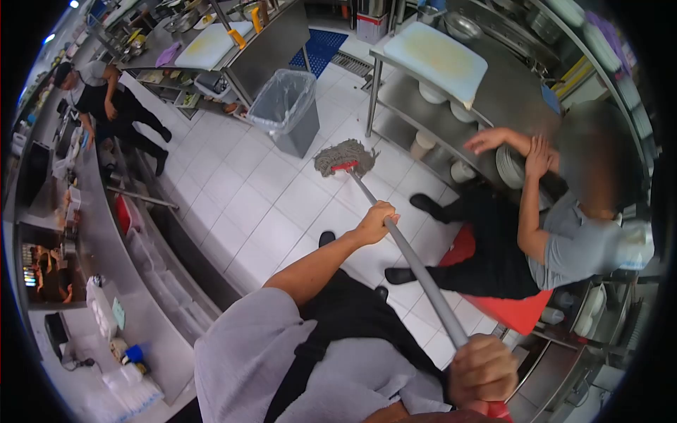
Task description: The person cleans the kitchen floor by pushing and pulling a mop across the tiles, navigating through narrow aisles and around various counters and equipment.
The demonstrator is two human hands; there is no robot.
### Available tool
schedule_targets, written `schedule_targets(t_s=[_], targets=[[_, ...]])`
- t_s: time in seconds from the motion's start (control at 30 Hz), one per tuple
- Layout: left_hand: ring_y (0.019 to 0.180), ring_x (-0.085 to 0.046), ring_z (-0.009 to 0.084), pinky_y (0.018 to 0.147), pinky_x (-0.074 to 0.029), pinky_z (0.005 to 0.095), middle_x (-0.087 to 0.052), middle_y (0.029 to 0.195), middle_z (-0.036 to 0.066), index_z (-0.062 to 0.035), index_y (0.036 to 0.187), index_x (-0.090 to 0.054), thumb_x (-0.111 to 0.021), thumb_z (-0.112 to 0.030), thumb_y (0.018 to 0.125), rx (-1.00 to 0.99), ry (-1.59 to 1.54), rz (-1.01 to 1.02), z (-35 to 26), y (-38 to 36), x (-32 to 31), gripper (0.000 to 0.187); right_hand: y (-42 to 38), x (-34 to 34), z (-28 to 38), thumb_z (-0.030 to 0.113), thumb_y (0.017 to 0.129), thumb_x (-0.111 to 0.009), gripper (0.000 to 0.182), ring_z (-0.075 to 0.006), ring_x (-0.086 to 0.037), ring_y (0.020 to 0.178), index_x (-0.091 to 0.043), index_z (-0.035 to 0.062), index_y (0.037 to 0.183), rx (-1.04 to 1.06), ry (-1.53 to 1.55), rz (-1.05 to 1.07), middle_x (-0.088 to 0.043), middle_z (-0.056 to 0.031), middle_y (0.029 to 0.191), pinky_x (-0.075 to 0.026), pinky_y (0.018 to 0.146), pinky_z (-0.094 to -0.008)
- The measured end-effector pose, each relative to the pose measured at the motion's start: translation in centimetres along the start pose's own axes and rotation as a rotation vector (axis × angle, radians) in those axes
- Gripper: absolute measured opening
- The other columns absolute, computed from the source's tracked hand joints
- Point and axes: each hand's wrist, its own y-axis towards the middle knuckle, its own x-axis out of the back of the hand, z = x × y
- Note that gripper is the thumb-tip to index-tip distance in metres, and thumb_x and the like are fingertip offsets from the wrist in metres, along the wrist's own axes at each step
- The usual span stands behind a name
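Observation:
A string mop with a grey pole (412, 261) slants across the view, its grey strand head (345, 156) lying on the white tiled floor beside a grey trash bin (300, 127). My left hand (377, 223) is closed around the middle of the pole. Near the pole's upper end, at the bottom right, my right hand (483, 370) wraps round it. Something red shows just below that hand.
On the right a person (564, 211) sits on a red box (518, 310), feet stretched toward the mop pole. Another person (116, 106) stands at the left counter. Steel tables bear cutting boards (441, 60). A blue mat (317, 53) lies at the back.

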Motion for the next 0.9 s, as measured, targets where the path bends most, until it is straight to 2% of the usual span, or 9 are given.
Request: schedule_targets(t_s=[0.1, 0.17, 0.2, 0.3, 0.37, 0.57, 0.73, 0.83, 0.9], targets=[[0.086, -0.057, 0.0367, 0.077, -0.044, 0.0478, -0.059, 0.082, 0.014, -0.0066, 0.074, -0.058, -0.066, -0.014, 0.083, -0.141, 0.204, -0.045, 14.2, 7.2, 4.9, 0.014, -2.8, -0.3, -8.9, 0.019, 0.083, -0.066, 0.021, -0.0202, -0.053, 0.052, -0.051, 0.0078, 0.075, -0.422, -0.702, 0.460, -0.056, -0.0074, 0.065, -0.041, 0.048, -0.0315], [0.130, -0.043, 0.0361, 0.097, -0.041, 0.0585, -0.042, 0.143, 0.017, -0.0170, 0.115, -0.059, -0.070, -0.023, 0.082, 0.714, 0.629, -0.013, 14.6, 13.7, 10.0, 0.035, -3.7, -1.8, -20.2, 0.016, 0.083, -0.064, 0.014, -0.0292, -0.062, 0.074, -0.060, 0.0040, 0.089, -0.564, -0.895, 0.592, -0.062, -0.0134, 0.083, -0.048, 0.063, -0.0361], [0.142, -0.027, 0.0369, 0.103, -0.033, 0.0668, -0.021, 0.158, 0.017, -0.0252, 0.134, -0.047, -0.070, -0.024, 0.084, 0.674, 0.561, 0.159, 17.4, 16.0, 12.5, 0.055, -4.7, -2.0, -26.7, 0.015, 0.083, -0.062, 0.018, -0.0337, -0.066, 0.084, -0.064, 0.0021, 0.097, -0.575, -0.905, 0.560, -0.066, -0.0164, 0.092, -0.051, 0.071, -0.0385], [0.141, -0.030, 0.0382, 0.102, -0.036, 0.0638, -0.023, 0.157, 0.017, -0.0271, 0.137, -0.045, -0.074, -0.017, 0.081, 0.376, 0.567, 0.346, 16.2, 18.7, 16.5, 0.064, -6.9, -1.3, -44.1, 0.008, 0.090, -0.065, 0.009, -0.0273, -0.064, 0.101, -0.058, 0.0021, 0.089, -0.566, -0.632, 0.303, -0.065, -0.0135, 0.097, -0.049, 0.086, -0.0363], [0.139, -0.033, 0.0393, 0.102, -0.040, 0.0594, -0.022, 0.158, 0.017, -0.0256, 0.133, -0.047, -0.076, -0.011, 0.076, 0.405, 0.416, 0.123, 17.7, 19.3, 17.7, 0.065, -5.8, -3.0, -48.0, 0.005, 0.089, -0.067, 0.010, -0.0297, -0.060, 0.110, -0.058, 0.0027, 0.087, -0.504, -0.592, 0.248, -0.065, -0.0116, 0.099, -0.046, 0.093, -0.0375], [0.136, -0.035, 0.0447, 0.100, -0.043, 0.0594, -0.022, 0.158, 0.018, -0.0236, 0.128, -0.049, -0.070, -0.006, 0.081, 0.518, 0.496, 0.181, 17.7, 20.3, 20.5, 0.055, -5.1, -7.6, -41.7, 0.000, 0.081, -0.072, 0.015, -0.0344, -0.058, 0.114, -0.057, 0.0040, 0.082, -0.593, -0.640, 0.237, -0.066, -0.0098, 0.098, -0.043, 0.098, -0.0426], [0.136, -0.034, 0.0463, 0.104, -0.038, 0.0635, -0.021, 0.157, 0.020, -0.0228, 0.116, -0.054, -0.078, -0.026, 0.077, 0.473, 0.427, 0.284, 20.0, 18.7, 16.0, 0.046, 0.5, -6.6, -27.8, 0.007, 0.079, -0.072, 0.016, -0.0316, -0.063, 0.098, -0.057, 0.0033, 0.074, -0.659, -0.637, 0.306, -0.065, -0.0082, 0.082, -0.046, 0.093, -0.0432], [0.129, -0.042, 0.0430, 0.096, -0.043, 0.0626, -0.045, 0.141, 0.022, -0.0157, 0.098, -0.062, -0.078, -0.035, 0.076, 0.298, 0.405, 0.299, 16.7, 18.0, 12.6, 0.033, 6.4, -4.0, -19.4, 0.026, 0.078, -0.076, 0.031, -0.0258, -0.065, 0.074, -0.056, 0.0053, 0.065, -0.562, -0.659, 0.366, -0.060, -0.0054, 0.063, -0.048, 0.085, -0.0418], [0.097, -0.054, 0.0392, 0.079, -0.045, 0.0522, -0.061, 0.090, 0.019, -0.0051, 0.066, -0.060, -0.075, -0.038, 0.079, 0.068, 0.138, 0.205, 13.4, 17.3, 9.6, 0.038, 9.3, -3.3, -15.1, 0.032, 0.079, -0.075, 0.039, -0.0199, -0.060, 0.057, -0.052, 0.0084, 0.059, -0.461, -0.609, 0.205, -0.057, -0.0024, 0.056, -0.050, 0.070, -0.0371]])
